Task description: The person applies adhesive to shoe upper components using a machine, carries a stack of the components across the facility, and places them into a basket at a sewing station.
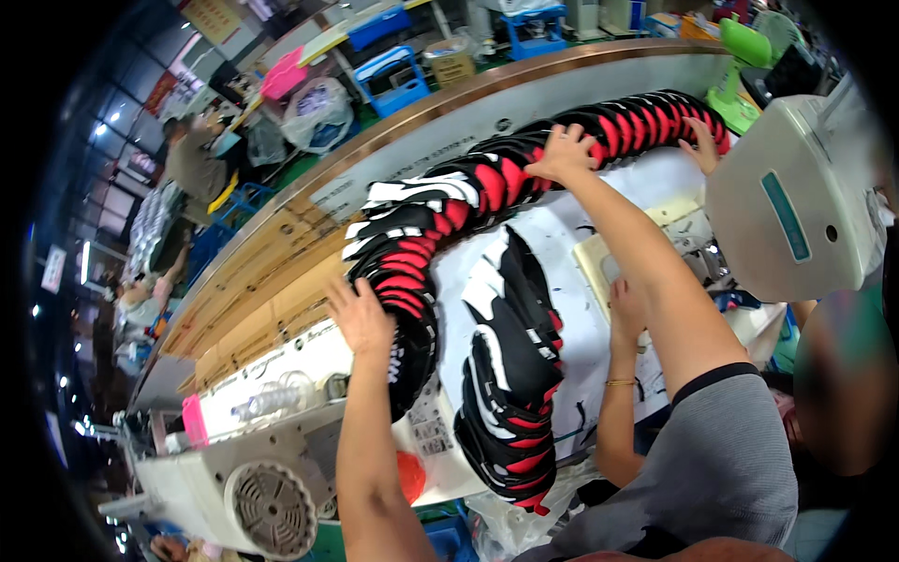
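Note:
A long curved row of overlapping shoe uppers (pixel 403 272), black with red linings and some white panels, runs along the table's raised rim. My left hand (pixel 363 317) is at the row's outer side at the near left bend, fingers spread. Farther along, my right hand (pixel 567 155) reaches over the row with its fingers apart, at or just above the uppers; contact is hard to tell. A second, shorter stack of similar uppers (pixel 510 375) lies on the white tabletop between my arms.
Another person's hand (pixel 700 147) is by the row's far right end; another hand (pixel 626 309) with a bracelet is near a sewing machine (pixel 787 197). A second machine (pixel 234 478) stands at lower left, near plastic bottles (pixel 276 398). A wooden-edged rim (pixel 449 103) borders the table.

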A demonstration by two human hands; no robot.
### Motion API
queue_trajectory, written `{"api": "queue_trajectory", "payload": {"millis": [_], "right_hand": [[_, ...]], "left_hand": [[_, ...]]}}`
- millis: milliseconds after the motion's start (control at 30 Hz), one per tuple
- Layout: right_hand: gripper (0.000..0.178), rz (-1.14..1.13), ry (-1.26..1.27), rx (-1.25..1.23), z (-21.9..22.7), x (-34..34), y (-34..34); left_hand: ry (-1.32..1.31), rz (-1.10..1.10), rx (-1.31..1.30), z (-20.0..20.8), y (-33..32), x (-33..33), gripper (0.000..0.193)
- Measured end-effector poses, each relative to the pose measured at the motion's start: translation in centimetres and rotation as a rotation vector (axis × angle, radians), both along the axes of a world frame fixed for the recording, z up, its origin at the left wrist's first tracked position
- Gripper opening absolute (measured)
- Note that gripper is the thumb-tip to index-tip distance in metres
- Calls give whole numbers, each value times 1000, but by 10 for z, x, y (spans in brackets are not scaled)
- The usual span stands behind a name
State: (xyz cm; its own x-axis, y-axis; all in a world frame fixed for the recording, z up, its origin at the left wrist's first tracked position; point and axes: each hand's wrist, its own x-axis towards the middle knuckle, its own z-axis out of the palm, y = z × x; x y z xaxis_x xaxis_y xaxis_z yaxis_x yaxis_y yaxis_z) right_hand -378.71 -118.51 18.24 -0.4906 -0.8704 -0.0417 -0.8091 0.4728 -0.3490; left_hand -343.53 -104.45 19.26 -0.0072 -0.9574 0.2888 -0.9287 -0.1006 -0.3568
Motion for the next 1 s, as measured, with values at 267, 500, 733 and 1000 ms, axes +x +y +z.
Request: {"api": "queue_trajectory", "payload": {"millis": [267,500,733,1000], "right_hand": [[83,4,-112,40,-9,6,-10],[63,-1,-77,-192,-32,16,-9],[60,216,-53,-616,-34,19,17],[55,365,-177,-1100,90,25,29]], "left_hand": [[516,-145,286,2,-36,32,85],[278,-232,122,-4,-30,17,60],[423,-282,-93,23,29,1,47],[343,-237,-384,139,129,-30,52]]}}
